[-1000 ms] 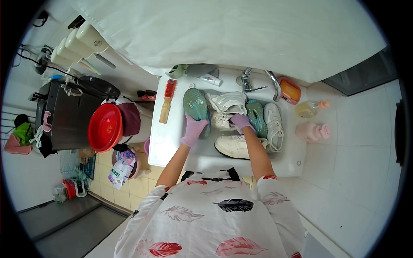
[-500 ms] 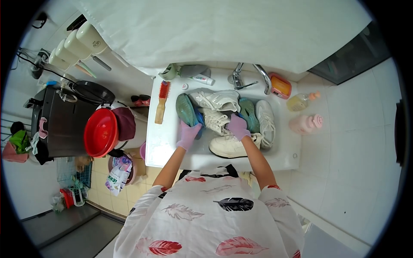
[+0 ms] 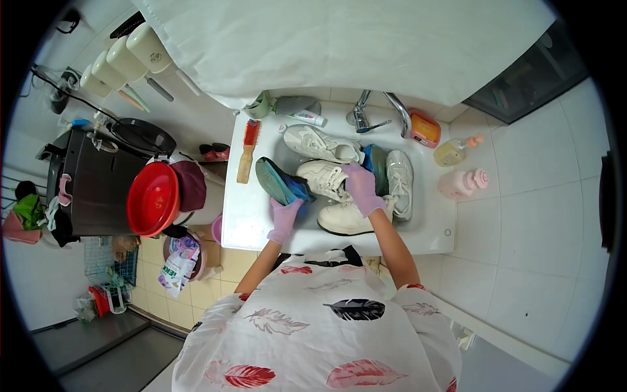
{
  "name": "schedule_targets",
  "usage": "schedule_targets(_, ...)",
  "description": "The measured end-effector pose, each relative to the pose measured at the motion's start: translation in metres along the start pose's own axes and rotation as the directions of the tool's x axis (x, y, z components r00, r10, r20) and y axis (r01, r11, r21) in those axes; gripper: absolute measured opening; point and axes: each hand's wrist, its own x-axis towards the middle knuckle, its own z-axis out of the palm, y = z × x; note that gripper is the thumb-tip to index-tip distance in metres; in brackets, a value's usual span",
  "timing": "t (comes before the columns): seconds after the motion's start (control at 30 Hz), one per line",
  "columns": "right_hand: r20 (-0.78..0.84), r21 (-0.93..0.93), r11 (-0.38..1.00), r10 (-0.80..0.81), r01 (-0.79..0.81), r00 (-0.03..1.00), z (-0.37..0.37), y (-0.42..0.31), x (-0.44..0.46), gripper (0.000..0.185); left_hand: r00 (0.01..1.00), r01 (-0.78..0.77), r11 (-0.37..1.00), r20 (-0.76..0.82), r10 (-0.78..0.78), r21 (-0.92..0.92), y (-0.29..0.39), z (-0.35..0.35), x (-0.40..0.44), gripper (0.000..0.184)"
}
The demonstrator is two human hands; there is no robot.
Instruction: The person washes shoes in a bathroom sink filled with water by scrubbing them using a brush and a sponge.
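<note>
My left hand, in a pink-purple glove, is closed on the heel end of a blue shoe with a greenish sole, held tilted at the left of the sink. My right hand, gloved alike, grips a white lace-up shoe in the middle by its opening; its fingertips are partly hidden. Behind that lies another white shoe. A second blue shoe rests right of it, beside a white sneaker. A cream shoe lies under my right wrist.
The white sink carries a red-bristled brush and a tube on its rim. A faucet, a red soap box and pump bottles stand behind and right. A red basin is at left.
The blue shoe in my left hand has tilted and shifted left. My right hand has moved slightly back, the middle white shoe has moved left, and the rear white shoe has turned and shifted left.
</note>
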Motion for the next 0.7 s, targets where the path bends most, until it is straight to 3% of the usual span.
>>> schedule_targets(0.1,-0.076,-0.143,0.987,-0.081,0.07,0.994,-0.015,-0.004,0.005,0.018,1.0,0.021,0.999,-0.016,-0.022,-0.05,0.0,-0.001,-0.002,0.07)
schedule_targets(0.27,-0.129,-0.109,0.988,-0.12,0.107,0.984,-0.033,-0.006,-0.001,0.018,0.998,0.027,0.995,0.066,-0.021,-0.093,0.005,-0.003,-0.009,0.064)
schedule_targets(0.5,0.029,-0.033,0.99,0.14,-0.139,0.99,-0.081,-0.022,-0.01,0.021,0.99,0.032,0.969,0.138,0.003,-0.246,0.001,-0.014,-0.011,0.063)
schedule_targets(0.57,-0.013,-0.106,0.966,0.234,-0.235,0.972,-0.09,-0.022,-0.012,0.02,0.973,0.026,0.929,0.222,0.06,-0.369,-0.007,-0.02,-0.008,0.061)
schedule_targets(0.7,-0.158,0.033,0.954,0.3,-0.298,0.941,-0.107,-0.013,-0.02,0.019,0.97,-0.001,0.883,0.214,0.116,-0.47,-0.003,-0.023,-0.013,0.061)
